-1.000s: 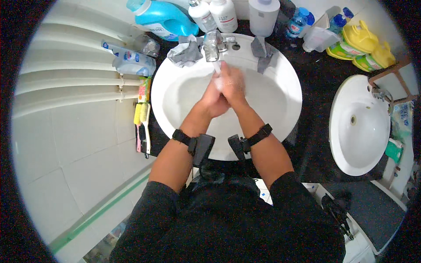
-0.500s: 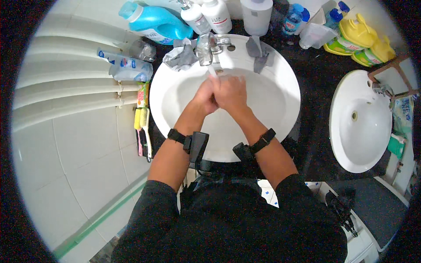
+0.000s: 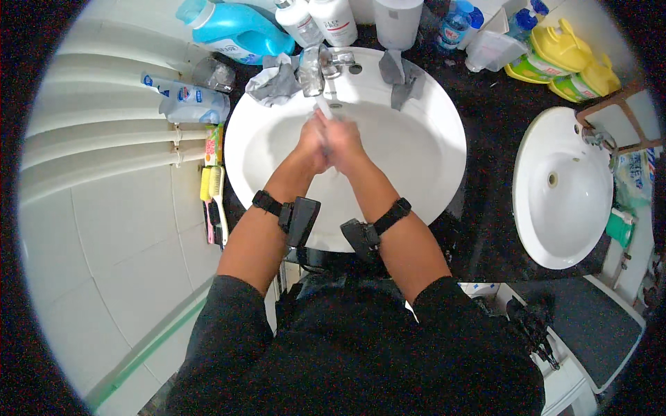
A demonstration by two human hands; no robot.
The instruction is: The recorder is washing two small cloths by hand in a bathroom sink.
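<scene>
Both of my hands are pressed together under a chrome faucet (image 3: 311,75), over a white oval sink (image 3: 423,156). A stream of water (image 3: 322,107) runs from the spout onto them. My left hand (image 3: 310,148) and my right hand (image 3: 344,143) touch each other, and motion smears their fingers. No object shows between them, though the space between the palms is hidden. One grey cloth (image 3: 272,84) lies on the sink rim left of the faucet, a second grey cloth (image 3: 399,82) on the right. Black straps with dark box-shaped devices circle both forearms.
Behind the sink stand a blue detergent jug (image 3: 239,33), white pump bottles (image 3: 331,22) and a white container (image 3: 398,24). Brushes (image 3: 214,197) lie at the left. Yellow bottles (image 3: 551,55) sit at the back right, near a second white sink (image 3: 572,215).
My hands have shifted against each other, the right one turning from lying across to pointing toward the faucet. The whole scene sits slightly further left and up in the view.
</scene>
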